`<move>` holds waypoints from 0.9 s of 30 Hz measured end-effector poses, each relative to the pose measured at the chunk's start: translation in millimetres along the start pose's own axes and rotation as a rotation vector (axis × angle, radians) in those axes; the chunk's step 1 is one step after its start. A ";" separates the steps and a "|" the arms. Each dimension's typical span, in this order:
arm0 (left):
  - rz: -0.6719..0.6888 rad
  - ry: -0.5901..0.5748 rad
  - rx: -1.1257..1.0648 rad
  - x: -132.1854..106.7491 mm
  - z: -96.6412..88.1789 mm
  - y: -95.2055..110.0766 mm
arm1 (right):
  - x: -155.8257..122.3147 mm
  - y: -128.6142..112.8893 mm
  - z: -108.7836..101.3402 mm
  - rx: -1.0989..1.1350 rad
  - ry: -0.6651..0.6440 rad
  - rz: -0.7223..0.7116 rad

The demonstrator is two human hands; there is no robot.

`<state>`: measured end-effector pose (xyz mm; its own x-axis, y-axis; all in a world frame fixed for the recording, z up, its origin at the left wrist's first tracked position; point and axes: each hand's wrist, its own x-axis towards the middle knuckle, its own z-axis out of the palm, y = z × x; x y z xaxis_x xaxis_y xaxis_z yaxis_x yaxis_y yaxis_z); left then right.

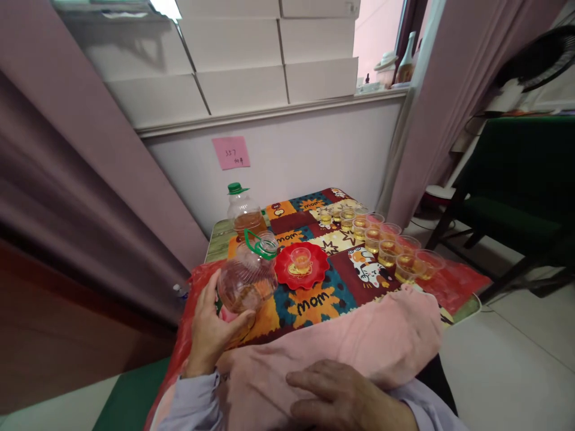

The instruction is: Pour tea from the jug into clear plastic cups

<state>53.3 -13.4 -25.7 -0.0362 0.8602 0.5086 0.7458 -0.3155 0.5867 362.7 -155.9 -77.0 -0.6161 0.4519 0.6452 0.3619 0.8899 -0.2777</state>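
Observation:
My left hand [215, 326] grips the lower part of a clear plastic jug [245, 272], thumb on the near side and fingers round the left. The jug leans with its uncapped neck and green handle to the upper right, and a little amber liquid seems to show low inside. Just right of it, a small clear cup [300, 258] with pale yellow liquid stands on a red scalloped plate [324, 263]. My right hand [345, 392] lies on a pink cloth [341, 341] at the table's near edge, its fingers stretched out, holding nothing.
Several clear cups [387, 252] of yellow liquid stand in rows on the right of the patterned tablecloth [309, 305]. A second jug [245, 212], green-capped with amber liquid, stands at the back left. White boxes [242, 87] line the sill; a dark green chair [521, 179] is at right.

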 end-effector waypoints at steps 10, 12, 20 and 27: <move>0.006 0.016 0.010 -2.7 -2.8 -4.9 | -34.2 76.0 -98.8 -0.398 0.414 0.565; 0.008 0.022 0.017 -2.3 -2.3 -5.8 | -53.2 88.1 -123.5 -0.579 0.623 0.774; 0.035 0.021 0.042 -1.8 0.7 -4.8 | -97.3 79.2 -158.1 -0.855 0.759 0.946; 0.020 0.022 0.062 1.0 2.4 -6.8 | -88.1 81.3 -148.7 -0.862 0.713 0.949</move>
<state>49.8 -9.5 -30.7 -0.0351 0.8448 0.5340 0.7860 -0.3067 0.5368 550.4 -132.6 -50.5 0.4625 0.4801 0.7454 0.8798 -0.1445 -0.4528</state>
